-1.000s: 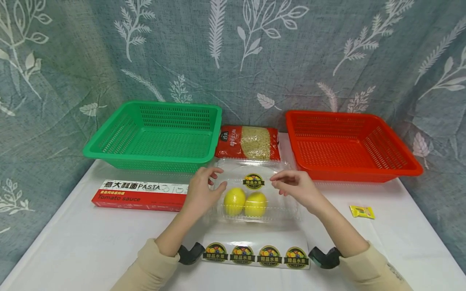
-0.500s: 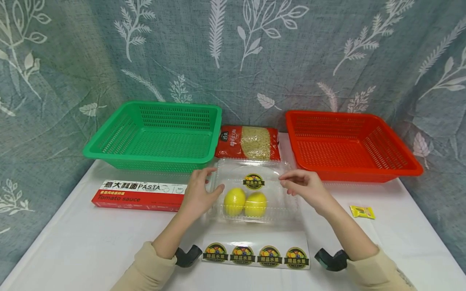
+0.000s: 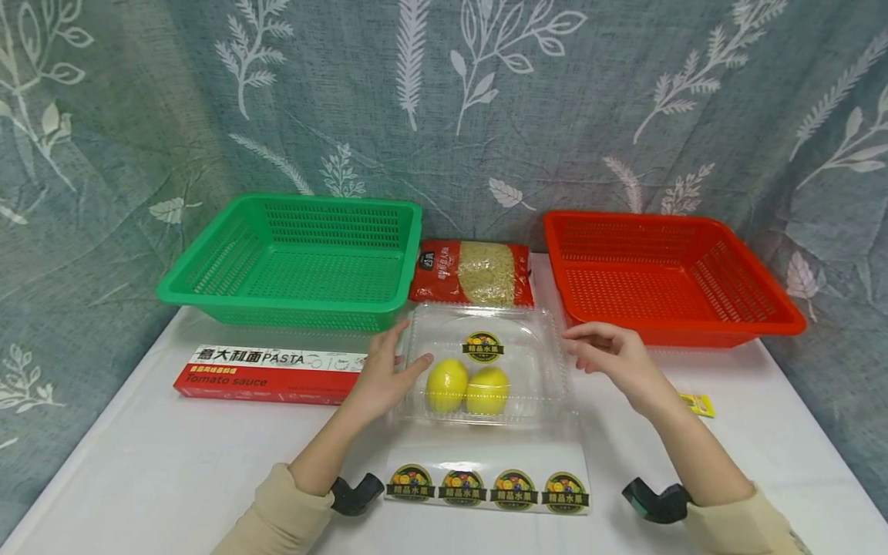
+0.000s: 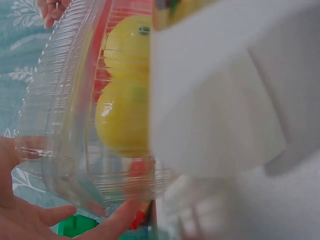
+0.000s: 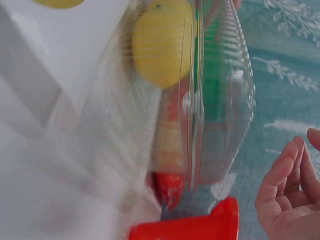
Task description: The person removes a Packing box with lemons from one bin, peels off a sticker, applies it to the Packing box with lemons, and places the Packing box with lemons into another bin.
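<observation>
The right hand [image 3: 620, 361] has drawn off, loosely curled and empty; the clear box [image 3: 523, 356], its sticker [image 3: 482, 347] apparently stuck down, sits between it and the left hand [image 3: 385, 375], fingers apart at the edge.

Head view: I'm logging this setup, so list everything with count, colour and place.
green basket: one, green, back left
red basket: one, red, back right
bag: one, red and tan, between baskets
box: one, red and white, left
container: one, clear, centre
lemons: two, yellow, in container
labels: five, black-and-gold, one on container, four on sheet
sheet: one, white, front centre
packet: one, yellow, right, partly hidden
table: one, white, underneath
curtain: one, blue-green with white leaves, behind
wrist devices: two, black, one per wrist
sleeves: two, beige, bottom edge
left hand: one, bare, at container's left
right hand: one, bare, beside container's right
</observation>
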`<state>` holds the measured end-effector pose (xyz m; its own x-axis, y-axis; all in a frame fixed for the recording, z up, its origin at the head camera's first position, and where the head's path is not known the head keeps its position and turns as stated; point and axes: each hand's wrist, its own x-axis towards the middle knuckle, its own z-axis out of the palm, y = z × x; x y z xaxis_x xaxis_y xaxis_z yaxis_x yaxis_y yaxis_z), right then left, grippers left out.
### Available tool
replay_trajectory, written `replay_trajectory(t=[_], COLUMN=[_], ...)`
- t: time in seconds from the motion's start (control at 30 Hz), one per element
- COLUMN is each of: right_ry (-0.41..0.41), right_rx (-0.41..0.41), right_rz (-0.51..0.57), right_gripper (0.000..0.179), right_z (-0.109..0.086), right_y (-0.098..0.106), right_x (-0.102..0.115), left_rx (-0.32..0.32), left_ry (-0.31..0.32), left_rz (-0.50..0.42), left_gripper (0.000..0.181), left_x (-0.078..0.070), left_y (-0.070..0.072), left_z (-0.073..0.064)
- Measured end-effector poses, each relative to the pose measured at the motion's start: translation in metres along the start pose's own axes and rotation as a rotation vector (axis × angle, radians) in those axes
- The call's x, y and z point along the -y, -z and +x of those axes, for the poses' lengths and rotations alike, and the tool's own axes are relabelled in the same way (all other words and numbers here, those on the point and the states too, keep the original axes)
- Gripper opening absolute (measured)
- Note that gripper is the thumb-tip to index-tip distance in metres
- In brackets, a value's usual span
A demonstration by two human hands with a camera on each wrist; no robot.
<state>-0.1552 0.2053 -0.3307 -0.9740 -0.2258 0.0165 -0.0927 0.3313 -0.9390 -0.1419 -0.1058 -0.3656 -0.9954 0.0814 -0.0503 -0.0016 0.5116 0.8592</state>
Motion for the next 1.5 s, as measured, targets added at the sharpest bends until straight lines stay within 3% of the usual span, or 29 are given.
replay_trajectory(t=[0.6,0.9,1.07,1.27,1.5], right_ry=[-0.069,-0.126,-0.134,-0.134,-0.156], right_rx=[-0.089,-0.150,-0.167,-0.152,-0.159], right_rz=[-0.035,-0.109,-0.125,-0.060,0.125], right_gripper=[0.014,0.044,0.046,0.036,0.031], right_z=[-0.015,-0.022,-0.023,-0.023,-0.018], right_y=[0.033,0.049,0.055,0.062,0.075], right_x=[-0.018,-0.029,-0.037,-0.043,-0.064], left_rx=[0.047,0.062,0.075,0.073,0.059], left_ry=[0.025,0.056,0.099,0.084,0.094], left_rz=[-0.156,-0.283,-0.303,-0.310,-0.312], left_gripper=[0.073,0.080,0.081,0.075,0.070], left_x=[0.010,0.012,0.010,0.008,0.008], left_y=[-0.006,-0.011,-0.013,-0.013,-0.013], left_z=[0.006,0.010,0.009,0.008,0.008])
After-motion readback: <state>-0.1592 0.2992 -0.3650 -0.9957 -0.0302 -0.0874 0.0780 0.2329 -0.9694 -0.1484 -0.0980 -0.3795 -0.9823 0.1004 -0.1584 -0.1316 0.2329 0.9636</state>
